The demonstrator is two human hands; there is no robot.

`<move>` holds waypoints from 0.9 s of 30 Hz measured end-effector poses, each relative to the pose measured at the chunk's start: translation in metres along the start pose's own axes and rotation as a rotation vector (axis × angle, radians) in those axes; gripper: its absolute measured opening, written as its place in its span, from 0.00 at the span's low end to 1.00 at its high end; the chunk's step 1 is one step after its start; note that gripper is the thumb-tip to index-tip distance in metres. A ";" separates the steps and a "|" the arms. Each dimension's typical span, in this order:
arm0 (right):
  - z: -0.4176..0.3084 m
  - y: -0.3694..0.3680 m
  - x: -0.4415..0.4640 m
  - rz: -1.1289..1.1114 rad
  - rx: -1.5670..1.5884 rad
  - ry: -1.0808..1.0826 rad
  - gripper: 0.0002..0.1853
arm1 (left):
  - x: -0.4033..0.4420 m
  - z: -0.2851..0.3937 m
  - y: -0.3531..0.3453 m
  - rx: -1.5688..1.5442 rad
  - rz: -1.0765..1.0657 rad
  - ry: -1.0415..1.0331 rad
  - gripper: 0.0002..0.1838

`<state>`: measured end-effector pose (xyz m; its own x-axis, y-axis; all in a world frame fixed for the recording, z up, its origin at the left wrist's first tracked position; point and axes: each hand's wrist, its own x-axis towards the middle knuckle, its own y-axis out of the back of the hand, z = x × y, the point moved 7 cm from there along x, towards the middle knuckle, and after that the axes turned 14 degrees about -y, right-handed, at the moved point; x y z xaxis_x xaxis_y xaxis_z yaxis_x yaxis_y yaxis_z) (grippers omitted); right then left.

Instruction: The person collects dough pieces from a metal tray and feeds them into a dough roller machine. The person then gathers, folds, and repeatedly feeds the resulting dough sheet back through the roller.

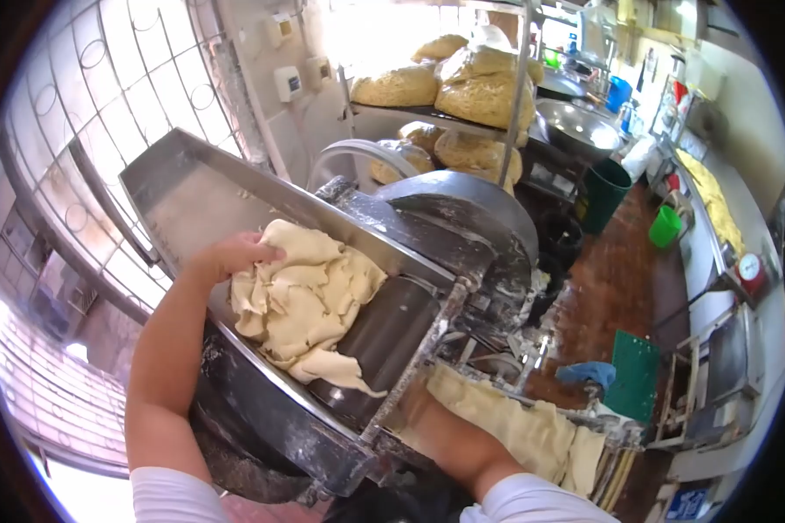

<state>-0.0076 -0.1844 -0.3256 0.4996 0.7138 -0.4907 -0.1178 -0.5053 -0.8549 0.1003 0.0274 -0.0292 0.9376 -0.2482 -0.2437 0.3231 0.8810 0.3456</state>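
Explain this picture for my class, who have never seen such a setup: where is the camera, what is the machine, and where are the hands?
There is no robot here. One camera, worn on a person's head, looks forward and down. The machine has a sloping metal tray with a dark roller at its lower end. A crumpled heap of dough lies in the tray, partly over the roller. The left hand touches the heap's upper edge; whether it grips is unclear. The right forearm reaches under the machine's near end, which hides the right hand. Beside that forearm lies a flat dough sheet.
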 end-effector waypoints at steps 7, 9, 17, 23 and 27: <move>-0.014 0.031 -0.079 0.180 0.018 0.128 0.22 | -0.010 0.011 -0.038 0.061 -0.022 -0.062 0.25; -0.016 0.030 -0.111 0.217 -0.015 0.139 0.23 | -0.008 0.018 -0.041 0.191 -0.022 -0.104 0.24; -0.021 0.065 -0.181 0.294 -0.198 0.260 0.25 | -0.025 0.058 -0.073 0.707 0.134 -0.144 0.24; -0.022 0.078 -0.236 0.319 -0.204 0.288 0.25 | -0.051 0.080 -0.075 0.944 0.418 -0.136 0.21; -0.029 0.094 -0.267 0.401 -0.296 0.320 0.25 | -0.061 0.075 -0.082 0.950 0.398 -0.165 0.20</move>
<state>-0.1270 -0.4363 -0.2703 0.7050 0.2809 -0.6512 -0.1289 -0.8522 -0.5071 0.0266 -0.0601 0.0248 0.9814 -0.1240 0.1466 -0.1122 0.2489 0.9620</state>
